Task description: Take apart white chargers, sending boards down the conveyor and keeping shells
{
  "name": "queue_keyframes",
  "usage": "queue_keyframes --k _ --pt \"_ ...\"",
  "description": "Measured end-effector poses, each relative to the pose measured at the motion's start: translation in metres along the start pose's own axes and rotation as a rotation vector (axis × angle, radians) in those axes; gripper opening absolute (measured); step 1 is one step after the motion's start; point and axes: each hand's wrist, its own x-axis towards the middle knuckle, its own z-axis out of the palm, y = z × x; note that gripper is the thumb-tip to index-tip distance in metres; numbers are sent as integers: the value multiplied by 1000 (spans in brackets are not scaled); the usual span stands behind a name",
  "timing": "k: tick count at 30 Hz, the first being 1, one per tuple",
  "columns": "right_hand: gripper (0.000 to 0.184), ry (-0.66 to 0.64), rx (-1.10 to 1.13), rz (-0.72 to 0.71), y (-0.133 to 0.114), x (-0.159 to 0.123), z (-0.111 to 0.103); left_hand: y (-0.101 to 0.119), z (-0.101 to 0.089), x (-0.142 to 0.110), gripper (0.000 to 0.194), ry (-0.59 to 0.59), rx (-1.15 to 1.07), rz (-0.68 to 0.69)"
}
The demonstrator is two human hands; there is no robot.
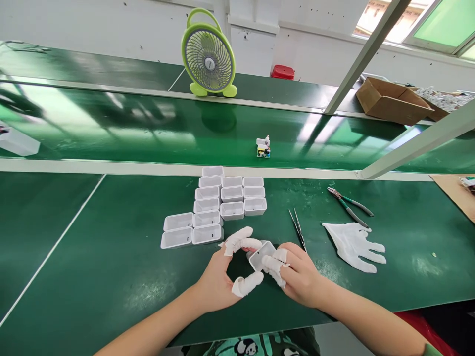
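Observation:
A small white plastic box (pixel 259 259), open at the top and tilted, is between my hands above the green bench. My right hand (pixel 302 277) grips it, its wrapped fingertips at the box's rim and inside. Around the box's left side, my left hand (pixel 222 277) curves with thumb and fingers spread wide apart; its fingers reach the box's far side, and whether they touch it I cannot tell. White wraps cover fingers of both hands. Beyond them stand several similar white boxes (pixel 232 210) in rows. Tweezers (pixel 298 230) lie just past my right hand.
Right of the tweezers lie a white glove (pixel 354 245) and green-handled cutting pliers (pixel 349 205). A small circuit board (pixel 263 150) sits on the green strip behind the pale rail (pixel 156 168). Farther back are a green fan (pixel 209 59), a cardboard box (pixel 393 101) and slanted posts (pixel 365 59).

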Motion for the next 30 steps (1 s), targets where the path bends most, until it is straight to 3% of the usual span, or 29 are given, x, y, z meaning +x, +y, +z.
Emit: queue_keyframes --k 5,10,14,17,23,26,30 --pt "30 63 17 -4 -1 7 -6 0 -2 -3 76 -48 -11 -78" --pt "30 118 34 0 -2 6 -7 0 -3 -1 71 -91 -105 -223" --pt "41 205 66 -16 0 7 -10 3 -1 1 65 -129 -247 -310" --pt "44 181 113 -26 2 9 -11 1 2 -2 64 -102 -294 -298" --pt "30 88 90 -19 2 11 -12 -8 5 -7 82 22 -94 -141" --pt "24 55 50 8 2 11 -12 -8 4 -6 74 43 6 -77" --pt "22 -20 16 42 3 7 -9 -4 2 -3 62 68 138 -87"
